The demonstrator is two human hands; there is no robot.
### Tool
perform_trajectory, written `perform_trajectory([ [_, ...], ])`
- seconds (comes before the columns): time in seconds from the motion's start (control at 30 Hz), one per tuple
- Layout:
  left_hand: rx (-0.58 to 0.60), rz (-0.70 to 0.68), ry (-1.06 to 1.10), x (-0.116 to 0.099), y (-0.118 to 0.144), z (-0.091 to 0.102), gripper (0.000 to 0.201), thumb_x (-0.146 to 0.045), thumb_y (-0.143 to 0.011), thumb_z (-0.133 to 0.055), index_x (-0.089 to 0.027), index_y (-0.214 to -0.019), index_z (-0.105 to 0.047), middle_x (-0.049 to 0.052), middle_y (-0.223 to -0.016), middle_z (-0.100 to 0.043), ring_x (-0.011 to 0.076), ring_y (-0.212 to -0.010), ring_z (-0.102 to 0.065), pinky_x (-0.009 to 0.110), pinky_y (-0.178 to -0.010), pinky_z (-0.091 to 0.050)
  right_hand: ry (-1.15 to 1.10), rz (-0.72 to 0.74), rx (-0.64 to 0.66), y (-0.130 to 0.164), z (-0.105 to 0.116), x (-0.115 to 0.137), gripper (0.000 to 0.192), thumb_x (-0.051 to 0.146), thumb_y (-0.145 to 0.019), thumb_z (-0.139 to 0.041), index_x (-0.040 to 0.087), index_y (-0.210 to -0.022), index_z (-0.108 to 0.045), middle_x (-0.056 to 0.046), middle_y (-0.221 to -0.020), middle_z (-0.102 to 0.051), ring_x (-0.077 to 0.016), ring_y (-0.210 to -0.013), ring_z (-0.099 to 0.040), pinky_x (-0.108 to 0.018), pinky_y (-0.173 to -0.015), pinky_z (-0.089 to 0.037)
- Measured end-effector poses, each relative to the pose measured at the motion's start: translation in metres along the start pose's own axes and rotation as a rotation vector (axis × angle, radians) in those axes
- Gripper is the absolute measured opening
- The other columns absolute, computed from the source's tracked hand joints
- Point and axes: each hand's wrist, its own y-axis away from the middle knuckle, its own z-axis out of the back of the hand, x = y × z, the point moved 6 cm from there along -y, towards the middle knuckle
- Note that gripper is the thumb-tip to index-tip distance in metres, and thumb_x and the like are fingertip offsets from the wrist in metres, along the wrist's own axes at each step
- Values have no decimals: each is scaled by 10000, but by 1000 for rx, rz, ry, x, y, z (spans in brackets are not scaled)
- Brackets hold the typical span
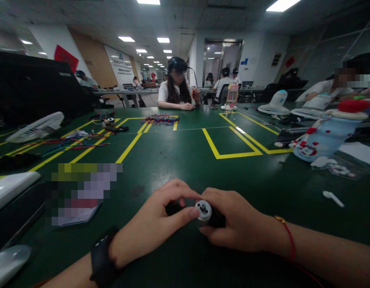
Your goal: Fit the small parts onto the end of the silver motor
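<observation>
This is an assembly workroom in an office-style building. A long green worktop (179,160) is marked into stations with yellow tape lines (229,154) and strewn with coloured wires (160,119) and fan grilles (36,127). Seated workers (176,90) and ceiling light panels (126,39) fill the background.

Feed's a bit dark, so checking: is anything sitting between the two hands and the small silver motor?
Nothing visible does. The right hand already grips the small silver motor, and the left hand touches its round face with thumb and fingers. The green table just ahead of the hands is bare.
</observation>
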Motion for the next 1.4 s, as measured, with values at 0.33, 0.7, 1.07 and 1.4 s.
perform_trajectory([
  [0.33, -70, -29, -26, -16, 1, -3, 114, -269, -897, -598, -266, -946, -701, 8, -929, -562, 161, -838, -548, 287, -744, -438, 28, 8, 5, -2, -3, -2, 231, 288, -756, -630, 185, -951, -562, -18, -885, -572, -137, -718, -495, -250, -612, -362],
  [0.7, 45, 13, -112, 6, -1, 12, 119, -300, -877, -623, -255, -867, -732, 6, -905, -570, 177, -875, -551, 298, -786, -430, -12, -4, -8, 0, 1, -1, 275, 268, -740, -650, 195, -995, -575, -11, -935, -598, -138, -759, -518, -255, -654, -384],
  [1.07, 188, -57, -300, 16, -2, 1, 126, -339, -861, -642, -308, -934, -739, 2, -933, -610, 192, -923, -543, 326, -850, -399, -3, -2, -11, 2, 1, -2, 273, 274, -741, -652, 188, -992, -586, -22, -918, -601, -144, -746, -515, -256, -641, -384],
  [1.4, -305, 282, -88, 45, -3, 48, 313, -451, -904, -512, -211, -986, -696, -5, -725, -615, 184, -706, -569, 247, -603, -412, -18, -23, 8, 1, 3, -1, 273, 273, -745, -653, 186, -992, -576, -26, -940, -603, -147, -768, -518, -259, -655, -391],
])
